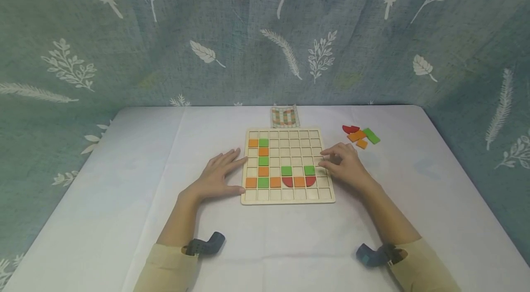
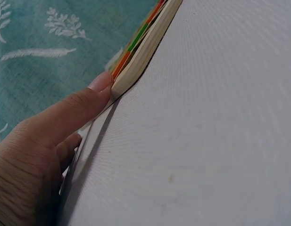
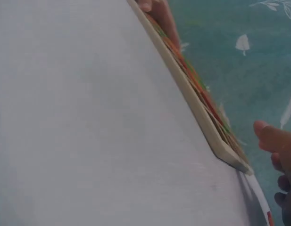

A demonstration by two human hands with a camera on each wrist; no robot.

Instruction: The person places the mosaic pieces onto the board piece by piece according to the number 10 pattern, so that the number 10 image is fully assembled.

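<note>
A wooden grid board (image 1: 290, 196) lies on the table with orange and green square tiles and two red quarter-round tiles (image 1: 287, 182) set in its cells. My left hand (image 1: 217, 177) is spread at the board's left side, its thumb touching the edge near the front corner, as the left wrist view also shows. Over the right edge hovers my right hand (image 1: 345, 163), thumb and index finger apart, with nothing visible between them. In the right wrist view, the right thumb (image 3: 272, 136) points towards the board while the other fingers are bent.
Loose red, orange and green tiles (image 1: 357, 136) lie beyond the right hand. A small pattern card (image 1: 285, 117) touches or nearly touches the board's far edge. White cloth (image 1: 165, 145) covers the table, and a leaf-patterned curtain (image 1: 248, 30) hangs behind.
</note>
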